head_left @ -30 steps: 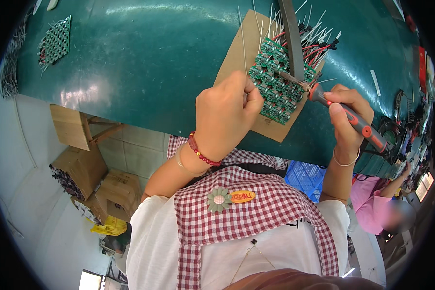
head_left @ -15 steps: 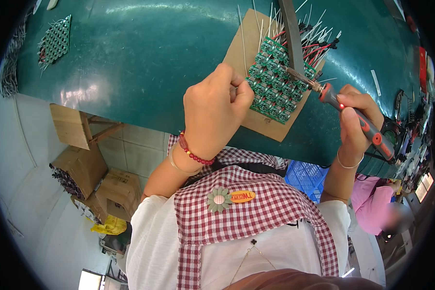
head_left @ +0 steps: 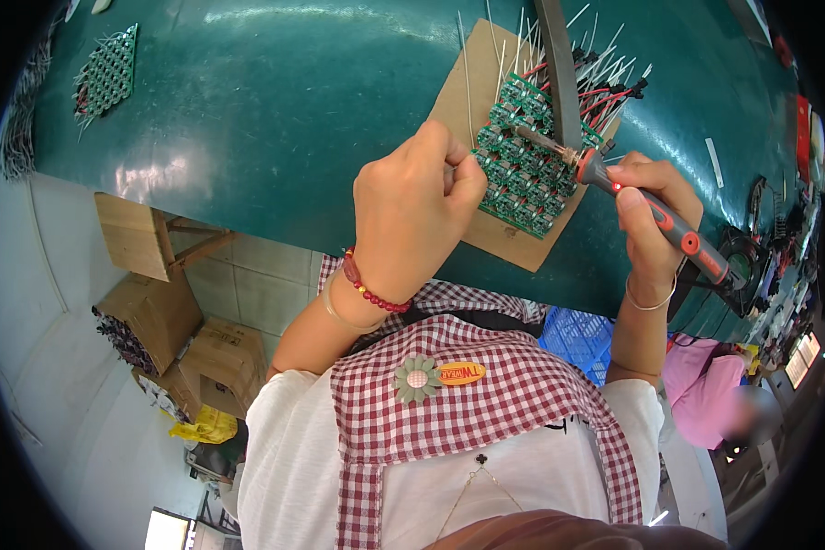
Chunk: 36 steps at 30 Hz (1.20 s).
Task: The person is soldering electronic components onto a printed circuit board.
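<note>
My right hand (head_left: 662, 220) grips a red and grey soldering iron (head_left: 684, 240) like a pen, with a small red light glowing on its handle. The iron's tip points left over a panel of small green circuit boards (head_left: 522, 188), near its upper left part; whether it touches is hard to tell. Beside the panel's left edge, my left hand (head_left: 412, 192) is closed in a pinch, and what its fingertips hold is hidden. Under the panel lies a piece of brown cardboard (head_left: 456, 96). A dark flat bar (head_left: 556, 64) crosses the panel's upper part, where white, red and black wires (head_left: 605, 96) stick out.
Another green circuit panel (head_left: 110, 78) lies at the far left of the green table (head_left: 284, 119), near a bundle of grey wires (head_left: 18, 137). Cables and tools crowd the right edge. Below are cardboard boxes (head_left: 147, 316), a blue basket (head_left: 577, 339) and a person in pink (head_left: 701, 385).
My right hand has moved the soldering iron left and slightly up, so its tip has passed from beside the bar to the panel's upper left part. My left hand stays almost still.
</note>
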Each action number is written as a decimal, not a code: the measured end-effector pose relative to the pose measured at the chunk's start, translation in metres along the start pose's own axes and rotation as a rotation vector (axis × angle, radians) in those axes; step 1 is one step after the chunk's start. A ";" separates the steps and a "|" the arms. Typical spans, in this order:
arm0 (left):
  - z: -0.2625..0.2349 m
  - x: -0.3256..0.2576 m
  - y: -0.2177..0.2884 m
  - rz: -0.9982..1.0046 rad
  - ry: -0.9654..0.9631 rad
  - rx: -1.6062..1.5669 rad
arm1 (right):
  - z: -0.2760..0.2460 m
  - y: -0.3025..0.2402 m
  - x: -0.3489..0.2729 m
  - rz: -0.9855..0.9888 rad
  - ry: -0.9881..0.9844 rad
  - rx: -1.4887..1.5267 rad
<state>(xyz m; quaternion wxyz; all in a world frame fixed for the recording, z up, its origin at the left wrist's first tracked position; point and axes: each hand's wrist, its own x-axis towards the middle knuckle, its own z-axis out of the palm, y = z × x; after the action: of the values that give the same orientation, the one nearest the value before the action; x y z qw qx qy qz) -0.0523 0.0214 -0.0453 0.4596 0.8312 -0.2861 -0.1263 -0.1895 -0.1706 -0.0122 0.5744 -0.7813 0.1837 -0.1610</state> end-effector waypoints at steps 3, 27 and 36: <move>0.005 0.001 -0.005 0.034 0.007 0.023 | 0.001 0.002 0.002 0.002 -0.005 0.023; 0.012 0.006 -0.005 0.078 0.031 0.034 | 0.000 0.008 0.004 -0.021 -0.026 0.048; -0.003 0.009 -0.001 -0.010 0.027 0.026 | -0.006 -0.001 0.004 -0.156 0.003 0.065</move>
<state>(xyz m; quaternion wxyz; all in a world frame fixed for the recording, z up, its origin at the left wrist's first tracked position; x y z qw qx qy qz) -0.0436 0.0186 -0.0445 0.4520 0.8402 -0.2772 -0.1136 -0.1884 -0.1775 -0.0092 0.5849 -0.7739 0.1178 -0.2125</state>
